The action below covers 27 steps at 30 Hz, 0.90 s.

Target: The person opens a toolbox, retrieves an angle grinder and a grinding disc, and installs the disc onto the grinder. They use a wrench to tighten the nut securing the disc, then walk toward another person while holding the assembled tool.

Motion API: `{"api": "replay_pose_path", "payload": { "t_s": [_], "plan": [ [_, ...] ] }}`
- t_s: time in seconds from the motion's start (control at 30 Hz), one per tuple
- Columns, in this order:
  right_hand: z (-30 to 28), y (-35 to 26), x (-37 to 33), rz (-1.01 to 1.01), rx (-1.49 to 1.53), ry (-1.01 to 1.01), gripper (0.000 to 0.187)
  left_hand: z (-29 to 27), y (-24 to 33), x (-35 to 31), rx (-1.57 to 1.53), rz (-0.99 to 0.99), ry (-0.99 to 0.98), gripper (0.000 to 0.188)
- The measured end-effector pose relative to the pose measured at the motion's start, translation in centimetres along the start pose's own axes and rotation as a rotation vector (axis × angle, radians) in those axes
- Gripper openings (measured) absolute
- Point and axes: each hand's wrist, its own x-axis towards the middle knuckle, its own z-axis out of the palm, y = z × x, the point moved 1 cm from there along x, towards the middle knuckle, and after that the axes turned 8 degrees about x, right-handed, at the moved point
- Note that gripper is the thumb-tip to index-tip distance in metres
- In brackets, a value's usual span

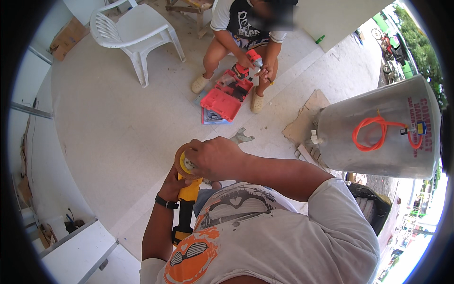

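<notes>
A yellow and black angle grinder is held upright in front of my shirt, its disc end pointing away from me. My left hand, with a dark band at the wrist, is wrapped around the grinder near its head. A brown grinding disc sits on the head, with a pale metal centre showing. My right hand reaches across from the right, its fingers curled over the disc's face and edge. The fingertips are partly hidden behind the hand. Beyond it on the floor lies a grey, fork-ended metal piece.
A seated co-worker holds a red power drill above an open red tool case. A white plastic chair stands far left. At right is a large metal tank with an orange hose, beside flattened cardboard.
</notes>
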Motion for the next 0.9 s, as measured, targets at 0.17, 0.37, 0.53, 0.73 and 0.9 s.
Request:
{"api": "replay_pose_path", "payload": {
  "t_s": [0.17,0.37,0.53,0.73,0.9],
  "plan": [
    [0.1,0.2,0.2,0.013,-0.007,-0.013,0.045,-0.3,-0.3,0.2,-0.002,-0.016,0.008,0.088],
    [0.2,0.1,0.2,0.023,0.004,-0.006,0.045,-0.7,0.0,0.0,0.014,-0.068,-0.036,0.093],
    [0.3,0.1,0.3,0.006,-0.030,0.012,0.044,-0.8,0.3,0.0,0.011,-0.081,-0.040,0.093],
    [0.5,0.2,0.3,0.000,-0.051,0.034,0.044,-1.2,0.3,0.3,-0.013,-0.071,-0.063,0.094],
    [0.3,0.2,0.3,0.018,-0.017,0.016,0.047,-1.5,-0.1,0.3,0.007,-0.079,-0.060,0.094]
  ]
}}
